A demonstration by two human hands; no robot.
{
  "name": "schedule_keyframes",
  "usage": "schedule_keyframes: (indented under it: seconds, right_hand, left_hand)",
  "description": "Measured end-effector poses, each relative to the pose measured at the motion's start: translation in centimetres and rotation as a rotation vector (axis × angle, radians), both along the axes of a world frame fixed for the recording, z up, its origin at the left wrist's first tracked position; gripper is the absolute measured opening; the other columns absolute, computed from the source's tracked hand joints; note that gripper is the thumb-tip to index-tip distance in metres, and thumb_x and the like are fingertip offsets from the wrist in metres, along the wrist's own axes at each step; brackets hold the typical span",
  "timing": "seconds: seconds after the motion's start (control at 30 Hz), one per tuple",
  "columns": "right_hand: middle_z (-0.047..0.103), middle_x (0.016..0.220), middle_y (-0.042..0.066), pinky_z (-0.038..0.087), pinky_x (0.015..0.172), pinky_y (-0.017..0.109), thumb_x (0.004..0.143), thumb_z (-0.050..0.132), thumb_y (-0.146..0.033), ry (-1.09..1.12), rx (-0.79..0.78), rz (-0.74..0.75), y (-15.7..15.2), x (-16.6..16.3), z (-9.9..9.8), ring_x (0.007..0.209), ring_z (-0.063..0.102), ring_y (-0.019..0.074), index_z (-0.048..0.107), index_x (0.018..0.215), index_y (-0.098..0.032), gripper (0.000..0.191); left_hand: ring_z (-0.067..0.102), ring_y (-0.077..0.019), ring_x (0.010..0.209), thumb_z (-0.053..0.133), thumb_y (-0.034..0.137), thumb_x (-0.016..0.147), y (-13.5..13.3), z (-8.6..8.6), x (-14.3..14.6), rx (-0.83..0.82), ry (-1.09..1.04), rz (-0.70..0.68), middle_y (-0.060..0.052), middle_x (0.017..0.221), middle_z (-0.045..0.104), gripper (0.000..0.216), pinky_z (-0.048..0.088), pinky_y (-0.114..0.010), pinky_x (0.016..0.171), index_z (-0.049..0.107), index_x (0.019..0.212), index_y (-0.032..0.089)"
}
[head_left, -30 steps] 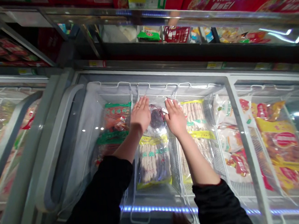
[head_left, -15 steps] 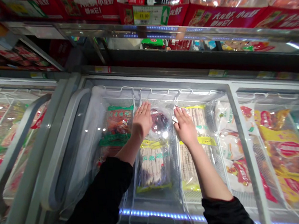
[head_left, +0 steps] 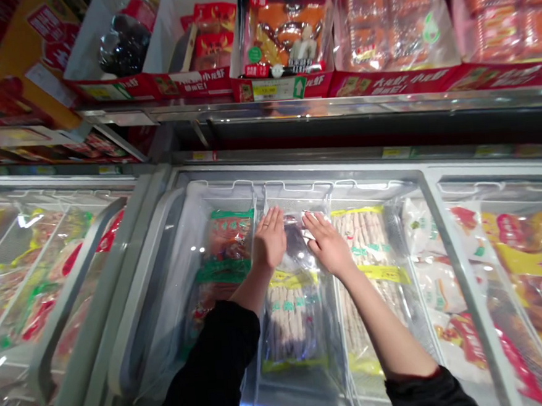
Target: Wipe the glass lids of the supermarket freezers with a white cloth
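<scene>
My left hand [head_left: 270, 237] lies flat with its fingers stretched forward on the clear glass lid [head_left: 236, 366] of a chest freezer; a ring shows on one finger. Beside it, my right hand [head_left: 330, 243] presses a white cloth or tissue [head_left: 305, 217] against the same glass, most of it hidden under the fingers. Beneath the lid are a dark red package [head_left: 294, 235] between the hands, yellow-edged packs of pale sticks [head_left: 288, 316], and green-edged packs of reddish food [head_left: 231, 238].
A grey curved handle [head_left: 138, 299] runs along the lid's left side. Another freezer lid with its own handle [head_left: 59, 304] is at left. Above the back edge, a shelf rail [head_left: 361, 105] carries red display boxes [head_left: 396, 80] of packaged food. White and yellow bags [head_left: 531, 271] lie at right.
The view has tilted up, showing more of the shelf. My right hand with the white cloth has slid left over the glass, closer to my left hand, which stays flat.
</scene>
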State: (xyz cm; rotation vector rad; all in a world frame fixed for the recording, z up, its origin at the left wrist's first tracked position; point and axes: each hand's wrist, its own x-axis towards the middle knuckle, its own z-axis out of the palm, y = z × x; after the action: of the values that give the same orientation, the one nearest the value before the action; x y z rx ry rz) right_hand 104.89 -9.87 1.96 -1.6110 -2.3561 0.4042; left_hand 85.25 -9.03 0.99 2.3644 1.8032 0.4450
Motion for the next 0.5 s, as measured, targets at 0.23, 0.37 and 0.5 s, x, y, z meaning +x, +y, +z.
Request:
schedule_keyframes:
  seconds: [0.23, 0.37, 0.5]
  right_hand:
    - [0.044, 0.16, 0.009, 0.034, 0.122, 0.06, 0.093, 0.042, -0.017, 0.021, 0.052, -0.178, 8.9, -2.3, -0.4, 0.151, 0.035, 0.0316, 0.042, 0.157, -0.018, 0.063]
    - [0.042, 0.161, 0.009, 0.032, 0.124, 0.055, 0.092, 0.042, -0.016, 0.002, -0.002, -0.072, 9.4, -5.1, 0.1, 0.153, 0.032, 0.0289, 0.041, 0.157, -0.015, 0.064]
    - [0.041, 0.161, 0.002, 0.035, 0.124, 0.052, 0.092, 0.043, -0.015, -0.008, -0.019, 0.041, 5.6, -3.2, 0.7, 0.152, 0.033, 0.0244, 0.039, 0.159, -0.026, 0.068]
  left_hand:
    - [0.03, -0.02, 0.153, 0.036, 0.017, 0.1, 0.6, -0.3, 0.0, -0.048, 0.024, 0.005, -0.009, 0.163, 0.037, 0.059, 0.035, -0.041, 0.127, 0.039, 0.159, 0.015]
    - [0.028, -0.0199, 0.154, 0.034, 0.017, 0.101, 0.6, -0.1, 0.0, -0.059, 0.005, -0.001, -0.01, 0.164, 0.035, 0.057, 0.033, -0.039, 0.127, 0.041, 0.157, 0.01]
    - [0.029, -0.0207, 0.154, 0.035, 0.016, 0.1, 0.6, 0.4, 0.0, -0.096, 0.004, -0.013, -0.01, 0.164, 0.036, 0.059, 0.034, -0.042, 0.126, 0.038, 0.159, 0.016]
